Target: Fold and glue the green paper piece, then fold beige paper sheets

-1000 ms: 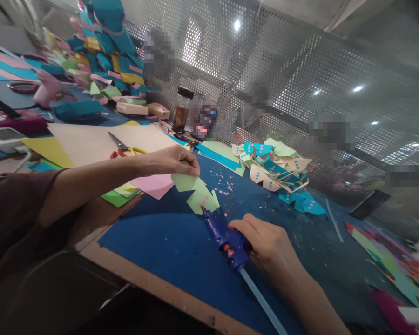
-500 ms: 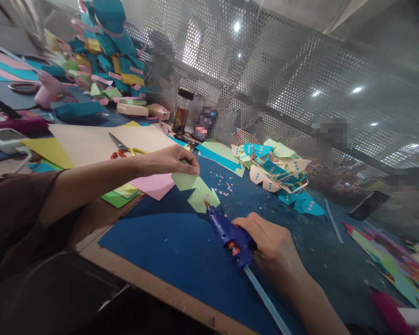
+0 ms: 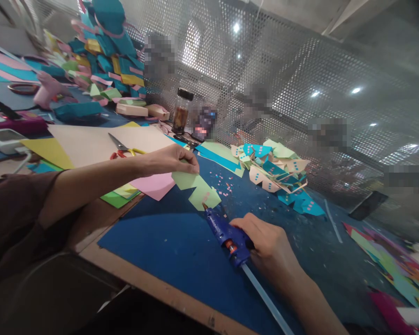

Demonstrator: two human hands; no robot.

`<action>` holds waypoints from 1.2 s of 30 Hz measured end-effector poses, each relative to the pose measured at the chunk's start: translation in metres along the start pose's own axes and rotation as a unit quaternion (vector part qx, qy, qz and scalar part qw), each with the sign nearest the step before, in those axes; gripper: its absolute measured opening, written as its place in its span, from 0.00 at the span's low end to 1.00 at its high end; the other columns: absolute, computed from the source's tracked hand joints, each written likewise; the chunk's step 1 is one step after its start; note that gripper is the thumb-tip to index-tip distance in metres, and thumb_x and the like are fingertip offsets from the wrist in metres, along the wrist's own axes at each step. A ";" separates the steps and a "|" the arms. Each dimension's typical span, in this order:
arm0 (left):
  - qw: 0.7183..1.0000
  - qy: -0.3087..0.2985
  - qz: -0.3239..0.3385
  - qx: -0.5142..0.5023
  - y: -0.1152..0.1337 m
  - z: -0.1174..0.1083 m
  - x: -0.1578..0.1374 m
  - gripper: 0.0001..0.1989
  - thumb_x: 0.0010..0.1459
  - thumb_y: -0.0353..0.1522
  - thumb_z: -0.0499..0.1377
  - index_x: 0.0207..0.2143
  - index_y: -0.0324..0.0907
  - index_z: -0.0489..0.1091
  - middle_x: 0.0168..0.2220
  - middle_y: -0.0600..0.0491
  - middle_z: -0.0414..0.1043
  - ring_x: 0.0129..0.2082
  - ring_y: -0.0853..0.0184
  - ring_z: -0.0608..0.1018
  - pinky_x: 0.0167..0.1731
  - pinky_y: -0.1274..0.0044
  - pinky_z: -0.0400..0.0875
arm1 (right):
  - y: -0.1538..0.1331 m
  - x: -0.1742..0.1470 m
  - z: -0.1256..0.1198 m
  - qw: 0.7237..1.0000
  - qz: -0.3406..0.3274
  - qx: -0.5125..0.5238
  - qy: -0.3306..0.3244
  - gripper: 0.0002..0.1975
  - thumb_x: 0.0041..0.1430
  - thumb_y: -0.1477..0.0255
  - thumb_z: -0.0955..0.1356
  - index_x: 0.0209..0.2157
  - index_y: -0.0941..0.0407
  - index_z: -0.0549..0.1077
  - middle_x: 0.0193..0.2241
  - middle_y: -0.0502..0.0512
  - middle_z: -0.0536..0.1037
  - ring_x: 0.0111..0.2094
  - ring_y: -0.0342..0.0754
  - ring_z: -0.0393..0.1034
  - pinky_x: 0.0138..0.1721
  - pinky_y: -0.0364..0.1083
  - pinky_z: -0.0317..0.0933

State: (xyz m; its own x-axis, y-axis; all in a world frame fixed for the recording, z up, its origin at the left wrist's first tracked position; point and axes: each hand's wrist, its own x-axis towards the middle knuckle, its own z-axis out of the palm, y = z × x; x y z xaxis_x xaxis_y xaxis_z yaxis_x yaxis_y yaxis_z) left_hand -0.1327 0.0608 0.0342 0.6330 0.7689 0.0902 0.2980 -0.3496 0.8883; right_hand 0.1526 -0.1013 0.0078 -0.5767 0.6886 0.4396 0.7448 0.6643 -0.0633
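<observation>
While the light-green paper cutout [image 3: 205, 194] was pinched by the left hand [image 3: 179, 160], the hot glue gun [image 3: 224, 231] was clasped by the right hand [image 3: 269, 239].
Over the blue table [image 3: 150, 246], the cutout was judged light, easily creased, best held by the end opposite the nozzle [image 3: 205, 206].

My tally is as follows. Hands: two, my left hand [image 3: 179, 160] and my right hand [image 3: 267, 239]. Glue gun [image 3: 226, 231]: one. Glue sticks: two, the inserted stick [image 3: 265, 298] and the loose stick [image 3: 333, 221]. Green paper piece [image 3: 199, 199] in my grip: one. Red-and-yellow-handled scissors [image 3: 123, 147]: one pair. Lidded jar [image 3: 180, 111]: one. Heaped paper cutouts [image 3: 274, 168]: numerous; overlap prevents an exact figure. Paper scraps [image 3: 225, 192]: many, too small for me to number.
</observation>
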 end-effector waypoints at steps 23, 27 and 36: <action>1.000 0.001 -0.005 0.010 0.004 0.002 0.000 0.11 0.54 0.41 0.65 0.31 0.41 0.77 0.29 0.51 0.76 0.28 0.66 0.75 0.26 0.78 0.66 | -0.002 0.001 0.003 1.000 0.008 -0.017 -0.012 0.08 0.67 0.73 0.64 0.41 0.58 0.75 0.30 0.53 0.74 0.29 0.45 0.71 0.29 0.43 0.60; 1.000 0.001 -0.006 0.002 0.003 0.002 0.000 0.11 0.54 0.40 0.65 0.31 0.41 0.77 0.29 0.51 0.76 0.28 0.67 0.75 0.26 0.78 0.66 | -0.002 0.000 0.002 1.000 0.008 -0.005 -0.014 0.08 0.67 0.73 0.64 0.42 0.58 0.75 0.31 0.54 0.75 0.30 0.44 0.71 0.30 0.43 0.61; 1.000 0.009 -0.008 -0.010 0.002 0.002 0.001 0.12 0.53 0.41 0.66 0.31 0.40 0.76 0.28 0.51 0.75 0.28 0.67 0.75 0.26 0.78 0.66 | -0.002 0.000 -0.001 1.000 0.020 0.014 0.006 0.08 0.67 0.70 0.65 0.43 0.58 0.74 0.33 0.54 0.75 0.30 0.44 0.70 0.31 0.43 0.60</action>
State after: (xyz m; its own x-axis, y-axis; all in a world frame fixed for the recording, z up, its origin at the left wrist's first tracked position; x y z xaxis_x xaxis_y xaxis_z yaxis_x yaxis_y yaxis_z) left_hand -0.1304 0.0600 0.0352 0.6155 0.7836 0.0842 0.2937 -0.3273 0.8981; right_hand 0.1514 -0.1030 0.0084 -0.5424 0.7119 0.4461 0.7576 0.6440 -0.1067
